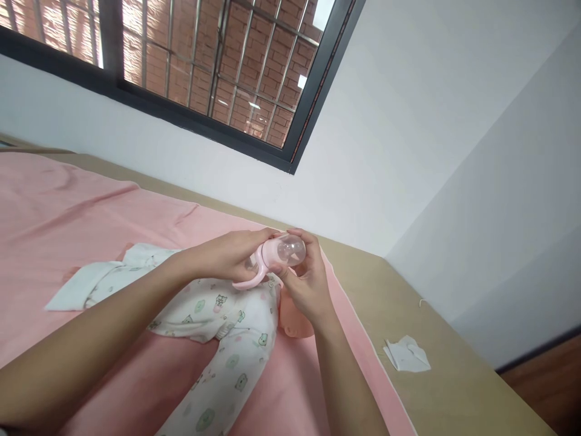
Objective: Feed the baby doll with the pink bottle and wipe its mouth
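Bottle [271, 253] is held above the doll [247, 315], cap [294, 249] still on, left hand [231, 254] closed round it, right hand [309, 284] half-curled about the cap.

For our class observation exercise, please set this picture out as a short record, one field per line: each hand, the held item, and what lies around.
Left hand: on the lower part of the baby bottle
Right hand: around the bottle's capped end
Bottle: pink collar and handle, clear domed cap on, tilted
Below the hands: doll in white printed clothing
Under the doll: pink blanket
Right side: folded white cloth on a wooden surface
Behind: barred window
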A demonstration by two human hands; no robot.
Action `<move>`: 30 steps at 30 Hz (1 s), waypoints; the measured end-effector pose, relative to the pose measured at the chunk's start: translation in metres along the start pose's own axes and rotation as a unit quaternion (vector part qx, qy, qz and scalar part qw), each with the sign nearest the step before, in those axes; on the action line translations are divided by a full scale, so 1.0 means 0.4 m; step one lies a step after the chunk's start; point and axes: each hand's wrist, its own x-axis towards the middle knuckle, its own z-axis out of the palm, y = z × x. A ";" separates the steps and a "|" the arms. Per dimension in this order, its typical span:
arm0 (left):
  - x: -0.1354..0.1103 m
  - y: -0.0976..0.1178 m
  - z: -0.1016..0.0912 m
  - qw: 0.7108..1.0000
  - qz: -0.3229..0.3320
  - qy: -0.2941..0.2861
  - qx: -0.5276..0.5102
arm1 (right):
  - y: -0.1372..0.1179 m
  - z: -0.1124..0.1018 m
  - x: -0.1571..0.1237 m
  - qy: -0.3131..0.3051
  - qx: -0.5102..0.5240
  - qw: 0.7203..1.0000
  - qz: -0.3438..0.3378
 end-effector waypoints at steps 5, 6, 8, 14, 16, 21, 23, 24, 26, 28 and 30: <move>-0.002 -0.001 -0.005 1.000 -0.004 -0.005 0.015 | -0.001 -0.003 0.000 -0.016 0.007 1.000 0.001; -0.003 -0.001 -0.007 1.000 -0.003 -0.007 0.016 | 0.000 -0.005 0.000 -0.021 0.004 1.000 0.003; -0.004 -0.002 -0.010 1.000 0.002 -0.015 0.015 | 0.000 -0.007 -0.001 -0.032 0.000 0.999 0.006; -0.010 -0.008 -0.022 0.999 0.009 -0.045 0.019 | 0.005 -0.009 -0.003 -0.051 0.002 0.999 0.017; -0.011 -0.009 -0.023 0.999 0.013 -0.046 0.017 | 0.006 -0.009 -0.004 -0.049 0.001 0.999 0.018; -0.011 -0.013 -0.021 0.999 0.017 -0.045 0.011 | 0.006 -0.012 -0.005 -0.054 -0.003 0.998 0.023; -0.009 -0.016 -0.020 0.999 0.024 -0.048 0.006 | 0.007 -0.013 -0.005 -0.057 -0.004 0.998 0.026; -0.008 -0.017 -0.020 0.998 0.028 -0.051 0.003 | 0.008 -0.014 -0.005 -0.060 -0.004 0.998 0.029; -0.005 -0.021 -0.022 0.998 0.033 -0.054 -0.002 | 0.010 -0.015 -0.004 -0.063 -0.003 0.997 0.035; -0.003 -0.023 -0.025 0.997 0.041 -0.059 -0.007 | 0.011 -0.014 -0.002 -0.057 0.003 0.998 0.033; -0.002 -0.023 -0.030 0.996 0.057 -0.068 -0.018 | 0.008 -0.013 -0.002 -0.047 0.019 0.998 0.024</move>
